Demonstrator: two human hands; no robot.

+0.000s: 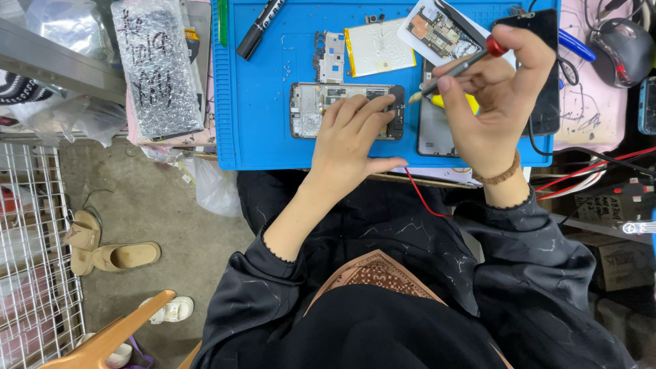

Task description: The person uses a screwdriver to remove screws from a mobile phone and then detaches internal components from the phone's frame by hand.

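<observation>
An opened phone frame (311, 109) lies flat on the blue work mat (260, 130). My left hand (352, 140) rests on the frame's right half, fingers spread flat, pressing it down. My right hand (495, 96) holds a thin screwdriver (458, 68) with a red cap, its tip pointing down-left towards the frame's right end. A yellow tool (471, 102) shows under my right hand, partly hidden. Beside my right hand lie a grey back cover (434, 130) and a dark phone panel (547, 102).
On the mat's far side lie a white battery (379, 46), a metal bracket (333, 53), a circuit board (437, 31) and a black marker (258, 29). A bubble-wrapped phone (157, 68) sits left. A computer mouse (622, 48) and cables (588, 174) are at right. Sandals (102, 249) lie on the floor.
</observation>
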